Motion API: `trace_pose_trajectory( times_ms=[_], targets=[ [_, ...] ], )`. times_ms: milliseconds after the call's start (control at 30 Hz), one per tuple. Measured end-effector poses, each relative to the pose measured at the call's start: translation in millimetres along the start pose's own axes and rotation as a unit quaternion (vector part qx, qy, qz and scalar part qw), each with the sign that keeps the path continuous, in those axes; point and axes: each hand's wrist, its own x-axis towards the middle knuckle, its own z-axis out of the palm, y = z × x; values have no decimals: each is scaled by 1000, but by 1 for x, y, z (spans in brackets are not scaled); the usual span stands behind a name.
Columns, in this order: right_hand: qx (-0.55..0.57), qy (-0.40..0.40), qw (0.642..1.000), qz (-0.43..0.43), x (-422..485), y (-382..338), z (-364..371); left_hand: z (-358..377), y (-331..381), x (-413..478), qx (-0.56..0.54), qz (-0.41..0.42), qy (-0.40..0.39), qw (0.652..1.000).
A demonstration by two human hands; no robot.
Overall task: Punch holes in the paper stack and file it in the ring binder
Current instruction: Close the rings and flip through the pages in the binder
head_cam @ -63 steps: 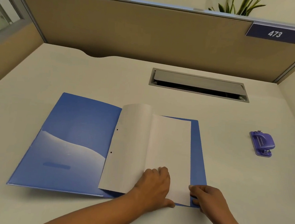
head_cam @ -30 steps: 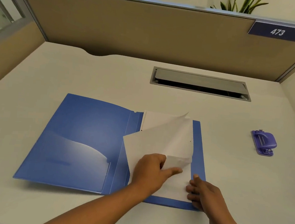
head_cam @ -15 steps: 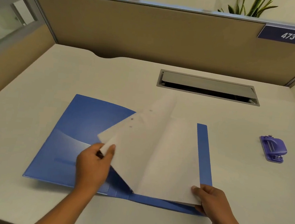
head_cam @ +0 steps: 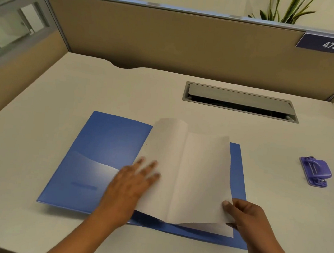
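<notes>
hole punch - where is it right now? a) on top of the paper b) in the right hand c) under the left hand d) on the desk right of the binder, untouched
d: the hole punch sits alone on the desk, right of the binder, while the right hand pinches the paper.

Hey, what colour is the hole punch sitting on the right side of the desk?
Purple, with metal fittings. The hole punch shows clearly in the head view.

Blue binder (head_cam: 100,151) laid open on desk (head_cam: 65,90). Paper stack (head_cam: 194,174) bowed over spine, pressed flat-palmed by left hand (head_cam: 131,185); corner pinched by right hand (head_cam: 245,214). Purple hole punch (head_cam: 315,171) set well apart.
</notes>
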Motion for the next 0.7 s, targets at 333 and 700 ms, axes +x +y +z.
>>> trace_pose_trajectory(
  times_ms=[333, 700],
  targets=[
    [-66, 4, 996, -62, -6, -13, 9, -12, 21, 47, -46, -63, -138, 987],
    [-329, -256, 869, -265, -9, -15, 55, -24, 15, 74, -284, -320, -22, 903]
  ],
)
